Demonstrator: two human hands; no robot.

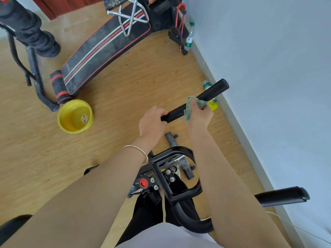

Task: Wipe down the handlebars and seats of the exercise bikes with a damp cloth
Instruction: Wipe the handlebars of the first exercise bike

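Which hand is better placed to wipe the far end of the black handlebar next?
The right hand. It grips the green cloth around the handlebar, just below its far end. The left hand holds the bar's near end, without a cloth.

The cloth (pixel 192 106) is coloured a mottled teal-green, while the handlebar grip (pixel 212 91) is covered in plain matt black, as is the second grip (pixel 281 196). The bike frame (pixel 180 150) is finished in glossy black, and a knob (pixel 143 183) on it is coloured red. The basin (pixel 71 111) is coloured bright yellow and marked with a red-and-white sticker (pixel 84 119). The bench (pixel 107 49) is upholstered in black and striped lengthwise in red and white; its roller (pixel 59 85) is banded in red. The floor (pixel 143 77) is patterned with light-brown wood grain, and the wall (pixel 268 59) is painted pale blue-grey.
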